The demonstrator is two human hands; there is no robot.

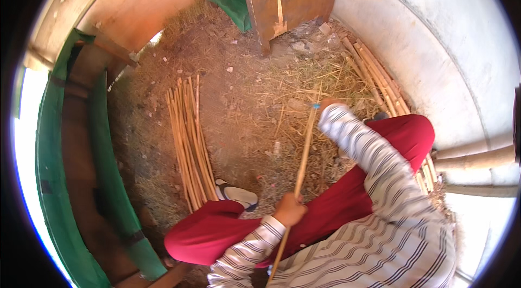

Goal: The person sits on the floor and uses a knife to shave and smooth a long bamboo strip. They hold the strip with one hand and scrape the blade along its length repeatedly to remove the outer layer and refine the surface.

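Stick [305,160]: left hand [290,210] closed round its near half; right hand [327,104] by its far end, can't tell grip; sticks [190,141] left of it.

On my remote feed, I see a white long-sleeved shirt [353,258] with thin dark stripes in clusters, sleeves reaching the wrists, and plain deep-red trousers [337,193], loosely cut.

Brown earth floor [230,120], dotted with small pale scraps [229,69]. On it lies a loose bundle of thin tan sticks [188,139], the landmark here. Just right of the bundle's near end rests a pale-and-dark sandal [239,194]. Farther right of the bundle spreads dry straw [296,79]; beyond that, longer poles [382,74] lie side by side.
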